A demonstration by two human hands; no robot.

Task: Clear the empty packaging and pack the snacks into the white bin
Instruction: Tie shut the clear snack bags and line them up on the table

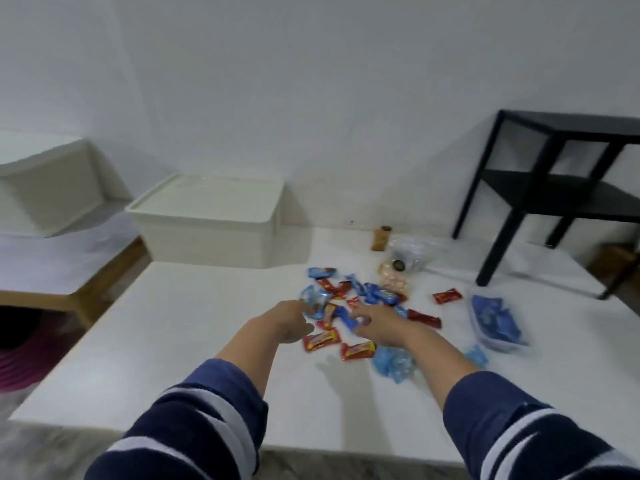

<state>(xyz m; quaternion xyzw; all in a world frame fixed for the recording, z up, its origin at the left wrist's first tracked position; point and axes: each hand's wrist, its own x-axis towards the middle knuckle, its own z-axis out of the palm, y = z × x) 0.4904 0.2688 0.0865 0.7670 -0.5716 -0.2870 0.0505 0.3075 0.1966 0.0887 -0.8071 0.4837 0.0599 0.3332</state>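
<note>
Several red and blue snack packets [349,299] lie scattered on a white table [194,348]. My left hand [289,322] reaches over the near edge of the pile, fingers loosely curved by a blue packet [313,296]; I cannot tell whether it grips it. My right hand [375,323] hovers over the pile with fingers spread. The white bin [211,226] stands at the table's back left with its lid on. A blue-filled clear bag [495,322] lies at the right. The frame is motion-blurred.
A black side table [540,199] stands at the back right. Clear plastic packaging [407,254] and a small brown item [381,239] lie behind the pile. Crumpled blue wrapping [393,363] lies under my right forearm. Another white bin [48,188] sits far left.
</note>
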